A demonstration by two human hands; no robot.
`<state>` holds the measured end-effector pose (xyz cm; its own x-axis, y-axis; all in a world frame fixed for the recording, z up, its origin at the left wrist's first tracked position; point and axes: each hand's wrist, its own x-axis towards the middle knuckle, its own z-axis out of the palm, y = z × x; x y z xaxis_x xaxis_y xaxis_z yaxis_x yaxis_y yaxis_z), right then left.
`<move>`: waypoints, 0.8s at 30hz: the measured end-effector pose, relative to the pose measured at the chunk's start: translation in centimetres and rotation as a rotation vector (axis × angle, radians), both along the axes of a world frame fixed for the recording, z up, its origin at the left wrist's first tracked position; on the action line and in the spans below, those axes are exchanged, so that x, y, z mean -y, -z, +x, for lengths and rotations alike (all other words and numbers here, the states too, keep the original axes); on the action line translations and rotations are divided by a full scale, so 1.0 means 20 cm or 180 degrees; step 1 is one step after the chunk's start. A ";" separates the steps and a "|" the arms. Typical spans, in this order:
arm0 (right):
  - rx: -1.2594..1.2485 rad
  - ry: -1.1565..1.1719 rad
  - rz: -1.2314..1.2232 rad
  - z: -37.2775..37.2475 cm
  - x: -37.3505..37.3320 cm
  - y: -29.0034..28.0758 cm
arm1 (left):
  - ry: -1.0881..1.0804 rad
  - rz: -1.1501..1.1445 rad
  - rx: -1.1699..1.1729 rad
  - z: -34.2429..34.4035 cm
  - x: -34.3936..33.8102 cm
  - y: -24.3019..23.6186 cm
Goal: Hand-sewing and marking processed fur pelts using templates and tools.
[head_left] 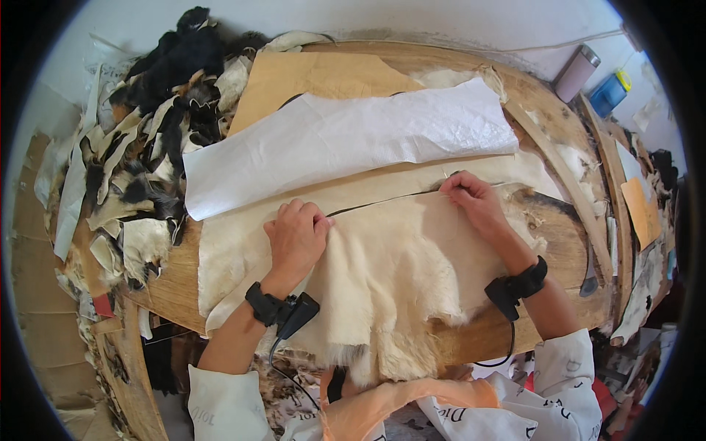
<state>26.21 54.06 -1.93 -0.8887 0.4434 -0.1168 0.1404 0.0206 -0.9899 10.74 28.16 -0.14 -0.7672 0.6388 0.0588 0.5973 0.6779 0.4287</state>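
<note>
A cream fur hide (pixel 382 250) lies over the table's near edge, its hairy lower end hanging in folds toward me. Along its far side runs a thin dark line, bordering another pale hide piece (pixel 243 242). My left hand (pixel 298 235) is closed at the left end of this line, thumb and fingers pinching the hide's edge. At the line's right end, my right hand (pixel 476 202) is closed in a pinch near the edge. A tiny thin tip shows at its fingertips, too small to name. Each wrist wears a black strapped device with a cable.
Beyond the hides lie a white sheet (pixel 353 147) and brown paper (pixel 323 73). Black, white and brown fur scraps (pixel 147 162) pile up at the left. A wooden strip (pixel 562 187) lies at the right; a pink flask (pixel 576 73) and blue bottle (pixel 610 93) stand behind.
</note>
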 end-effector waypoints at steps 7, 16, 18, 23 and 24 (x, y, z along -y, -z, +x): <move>0.0251 0.0102 0.0709 -0.01 0.01 -0.01 | -0.0035 0.0555 -0.0048 -0.01 -0.02 0.03; 0.0960 -0.0147 0.1145 -0.04 0.02 -0.19 | 0.0318 0.1011 0.0288 -0.04 -0.05 0.10; 0.0432 -0.0554 0.1773 -0.10 0.11 -0.33 | 0.0297 0.1010 0.0243 -0.04 -0.04 0.09; -0.0406 -0.1476 0.2618 -0.34 0.29 -0.18 | 0.0341 0.1023 0.0305 -0.04 -0.04 0.11; -0.0633 -0.1434 0.2842 -0.36 0.28 -0.14 | 0.0376 0.1045 0.0269 -0.03 -0.07 0.11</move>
<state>18.93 48.46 0.81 -0.9617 -0.0842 0.2610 -0.2282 0.7733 -0.5916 10.21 29.60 -2.35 -0.7002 0.6808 0.2152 0.6163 0.4242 0.6635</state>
